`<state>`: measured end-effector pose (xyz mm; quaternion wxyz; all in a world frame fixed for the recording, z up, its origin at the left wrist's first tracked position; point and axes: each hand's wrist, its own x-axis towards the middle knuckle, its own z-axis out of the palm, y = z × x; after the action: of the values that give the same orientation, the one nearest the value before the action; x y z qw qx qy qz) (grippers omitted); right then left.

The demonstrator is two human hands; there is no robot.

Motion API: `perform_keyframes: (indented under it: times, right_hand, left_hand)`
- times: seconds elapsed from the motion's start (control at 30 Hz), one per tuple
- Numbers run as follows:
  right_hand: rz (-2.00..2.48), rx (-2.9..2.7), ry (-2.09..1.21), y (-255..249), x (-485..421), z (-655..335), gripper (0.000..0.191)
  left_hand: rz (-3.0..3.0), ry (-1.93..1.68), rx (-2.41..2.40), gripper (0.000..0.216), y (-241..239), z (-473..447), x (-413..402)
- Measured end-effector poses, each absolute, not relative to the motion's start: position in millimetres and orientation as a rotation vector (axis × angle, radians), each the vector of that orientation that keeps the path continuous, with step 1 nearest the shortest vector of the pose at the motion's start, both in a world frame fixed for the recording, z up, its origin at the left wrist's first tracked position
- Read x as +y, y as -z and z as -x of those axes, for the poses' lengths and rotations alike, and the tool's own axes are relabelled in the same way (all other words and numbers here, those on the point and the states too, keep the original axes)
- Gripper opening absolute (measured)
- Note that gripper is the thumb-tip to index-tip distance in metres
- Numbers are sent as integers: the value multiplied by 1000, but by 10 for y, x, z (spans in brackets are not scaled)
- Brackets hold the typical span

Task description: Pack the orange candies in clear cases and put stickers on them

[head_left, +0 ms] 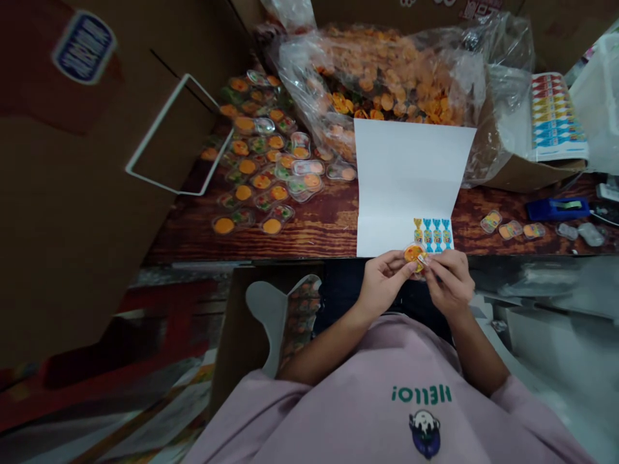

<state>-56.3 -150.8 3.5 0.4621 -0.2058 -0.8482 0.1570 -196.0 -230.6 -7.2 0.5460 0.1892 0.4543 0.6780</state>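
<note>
My left hand [384, 281] pinches a small clear plastic pack [413, 252] with an orange round piece inside, just past the table's front edge. At the pack's right side, the fingers of my right hand [449, 281] are closed on a small yellow sticker [421, 259], which touches or nearly touches the pack. Whether it is stuck down I cannot tell. Right behind my hands lies a folded white sheet [411, 167]. Its lower right corner carries candy-shaped stickers [438, 233], one yellow and several blue.
Many similar packs [264, 180] lie spread over the table's left side. Behind the sheet stands a large clear bag [387, 71] of orange pieces. At right are a cardboard box [532, 174] with a colourful sticker sheet [558, 116], a blue tape dispenser [558, 209] and several small packs [512, 229].
</note>
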Motion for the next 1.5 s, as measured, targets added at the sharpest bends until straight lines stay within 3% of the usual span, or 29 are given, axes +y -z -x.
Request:
perform_keyframes:
  times: [0.2,0.43,0.6,0.8,0.9,1.03,1.17,1.27,1.37,1.5]
  right_hand:
    - [243,-2411,-170,-126,-1443,409,40]
    - [132,-2670,-334,-234,-1367,265,42]
    - [299,-2708,-502,-187,-1312,288,37]
    - [584,-2108,-843,106,-1525,481,17]
    - [992,-1678,-1149,255,-1683,672,27]
    - [1281,-1533,-1428,359,-1615,697,38]
    - [1421,-1534,-1102,397,-1052,274,49]
    - [1512,-1630,-710,412,-521,-163,58]
    - [1633,-1888,-407,420,-182,-438,62]
    - [1736,-1943,75,406,-134,-370,57]
  left_hand:
    - [-471,-1555,1060,45,31,2086,-2359]
    - [-525,-1539,1056,43,52,2114,-2376]
    - [-477,-1555,1074,45,173,2111,-2315]
    - [-443,-1589,1110,45,303,2098,-2239]
    - [-519,-1571,1174,40,361,2048,-2226]
    - [-699,-1632,1539,33,514,2159,-2284]
    - [-862,-1606,2334,30,685,2861,-2461]
    - [-877,-1279,2815,34,761,3532,-2616]
    - [-903,-983,2921,49,792,3936,-2730]
    - [-915,-915,2886,42,805,4052,-2792]
